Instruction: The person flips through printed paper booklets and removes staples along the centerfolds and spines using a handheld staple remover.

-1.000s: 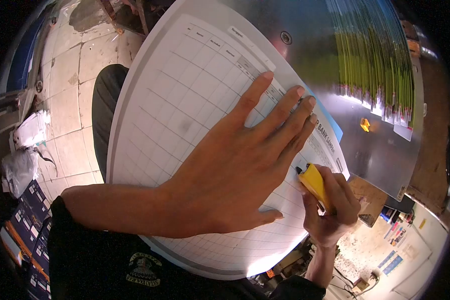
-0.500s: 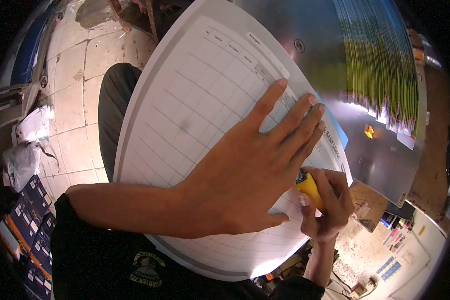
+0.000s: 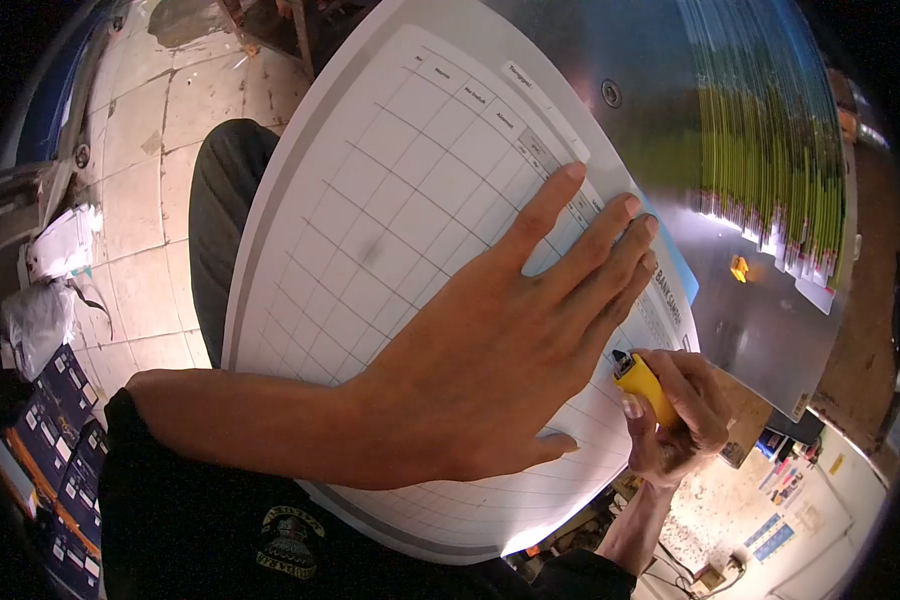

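Observation:
Large printed sheets (image 3: 360, 250) with a ruled grid and headings lie across my lap, slightly curved by the lens, with a blue edge showing at the right. My left hand (image 3: 510, 340) rests flat on top of them, fingers spread towards the heading row. At the sheets' right edge, my right hand (image 3: 685, 415) grips a small yellow-bodied tool (image 3: 642, 385) between thumb and fingers. Its dark, metallic end points towards my left hand, a little apart from it. The tool's exact kind is unclear, and its lower part is hidden by my fingers.
A metal table (image 3: 710, 330) at the right bears a long row of green and blue printed booklets (image 3: 770, 150) and a small yellow object (image 3: 739, 268). Dark boxes (image 3: 60, 440) and a plastic bag (image 3: 40, 320) are on the tiled floor at the left.
My right hand has shifted right and slightly down with the yellow tool, away from my left hand, so more of the tool's dark end shows. My left hand stays spread on the sheets.

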Demonstrator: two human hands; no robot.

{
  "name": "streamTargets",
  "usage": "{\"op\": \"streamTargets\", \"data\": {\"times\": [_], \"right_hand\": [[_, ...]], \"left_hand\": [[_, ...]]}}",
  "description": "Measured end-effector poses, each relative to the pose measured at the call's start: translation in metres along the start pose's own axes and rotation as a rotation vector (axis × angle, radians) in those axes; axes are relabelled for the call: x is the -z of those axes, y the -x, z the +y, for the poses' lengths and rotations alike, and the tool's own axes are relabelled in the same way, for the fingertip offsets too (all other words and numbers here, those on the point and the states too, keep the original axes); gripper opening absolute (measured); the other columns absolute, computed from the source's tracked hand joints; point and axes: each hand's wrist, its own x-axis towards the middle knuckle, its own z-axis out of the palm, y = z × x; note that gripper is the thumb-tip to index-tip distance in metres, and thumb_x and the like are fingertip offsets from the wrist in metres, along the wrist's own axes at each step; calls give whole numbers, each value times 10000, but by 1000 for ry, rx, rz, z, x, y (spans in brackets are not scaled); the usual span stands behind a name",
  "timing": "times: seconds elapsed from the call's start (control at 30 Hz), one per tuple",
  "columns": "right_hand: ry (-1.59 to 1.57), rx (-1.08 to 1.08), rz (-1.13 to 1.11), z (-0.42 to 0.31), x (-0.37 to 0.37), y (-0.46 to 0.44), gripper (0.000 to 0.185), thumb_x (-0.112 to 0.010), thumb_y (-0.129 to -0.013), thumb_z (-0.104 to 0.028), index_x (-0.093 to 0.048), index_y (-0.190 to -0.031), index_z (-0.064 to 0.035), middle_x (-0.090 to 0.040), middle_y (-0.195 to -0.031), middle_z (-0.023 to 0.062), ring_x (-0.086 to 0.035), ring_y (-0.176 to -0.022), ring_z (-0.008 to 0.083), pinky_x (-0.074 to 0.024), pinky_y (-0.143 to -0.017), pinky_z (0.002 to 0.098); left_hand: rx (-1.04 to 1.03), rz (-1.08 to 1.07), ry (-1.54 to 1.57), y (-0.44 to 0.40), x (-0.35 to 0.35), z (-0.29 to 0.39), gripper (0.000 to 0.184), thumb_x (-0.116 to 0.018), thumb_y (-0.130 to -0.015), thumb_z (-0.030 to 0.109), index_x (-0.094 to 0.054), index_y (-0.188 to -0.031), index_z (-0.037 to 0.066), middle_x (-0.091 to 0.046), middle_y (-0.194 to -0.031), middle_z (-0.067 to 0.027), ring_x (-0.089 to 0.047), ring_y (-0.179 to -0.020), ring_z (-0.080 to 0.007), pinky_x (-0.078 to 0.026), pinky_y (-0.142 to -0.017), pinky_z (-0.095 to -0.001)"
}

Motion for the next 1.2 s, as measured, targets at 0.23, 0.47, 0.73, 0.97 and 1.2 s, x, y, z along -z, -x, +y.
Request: {"op": "streamTargets", "data": {"times": [0.23,0.47,0.73,0.97,1.2], "right_hand": [[-14,73,25,6,-6,3,385,-834,-676,-84,-782,-1041,28,-732,-879,165,-707,-728,248,-554,-647,329],[32,50,17,-1,-6,2,394,-820,-678,-66,-786,-1064,3,-735,-888,141,-717,-730,234,-561,-652,323],[-16,5,13,-6,-9,-2,413,-813,-667,-20,-782,-1077,10,-735,-892,149,-734,-753,231,-569,-660,296],[-15,5,22,-2,-9,0,417,-818,-628,-19,-794,-1044,2,-725,-853,151,-723,-732,207,-564,-636,287],[-147,39,19,13,-8,-3,422,-806,-603,-9,-791,-1025,5,-728,-856,165,-722,-717,216,-571,-634,299]], "left_hand": [[21,-18,-9,1,0,2,1143,-705,-711,743,-400,-1538,15,-333,-1629,-165,-203,-1560,-328,-65,-1253,-633],[-52,32,-159,0,-5,-1,1002,-374,-924,792,-451,-1511,-17,-413,-1596,-195,-295,-1523,-390,-74,-1236,-669],[39,11,46,1,1,2,1125,-727,-699,727,-417,-1529,32,-345,-1627,-149,-210,-1561,-308,-62,-1257,-628],[38,-8,45,2,1,0,1128,-736,-691,721,-417,-1533,43,-338,-1633,-141,-205,-1564,-297,-64,-1261,-620],[16,33,-64,0,-2,2,1060,-565,-794,770,-424,-1531,20,-376,-1618,-158,-245,-1549,-334,-57,-1258,-629]]}}
